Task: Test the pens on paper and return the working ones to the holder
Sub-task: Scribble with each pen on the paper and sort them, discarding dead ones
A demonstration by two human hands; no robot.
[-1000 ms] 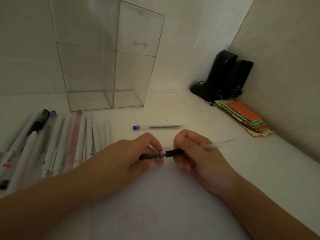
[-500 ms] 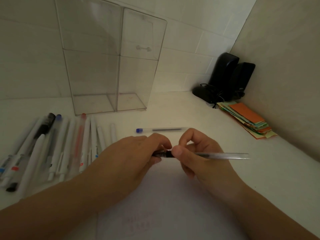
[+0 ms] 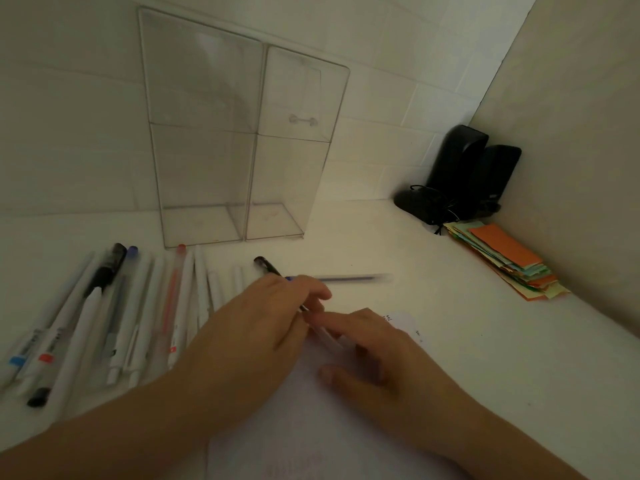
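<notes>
My left hand [image 3: 256, 327] is shut on a clear pen with a black cap [image 3: 265, 265]. Its capped end points up and left, toward the clear acrylic holder [image 3: 242, 150] standing at the back with two compartments that look bare. My right hand [image 3: 377, 355] lies over the white paper [image 3: 311, 431] with fingers apart, its fingertips right beside the pen's barrel and blurred. A row of several pens [image 3: 114, 317] lies on the left of the desk. A clear pen with a blue cap [image 3: 349, 278] lies alone just beyond my hands.
Two black speakers with a cable [image 3: 464, 174] stand in the back right corner. A stack of coloured paper slips [image 3: 502, 258] lies in front of them along the right wall. The tiled wall runs close behind the holder.
Both hands were pressing the black cap onto the pen held level. Now only my left hand has it, swung so the cap points away, and my right hand has let go and dropped onto the paper.
</notes>
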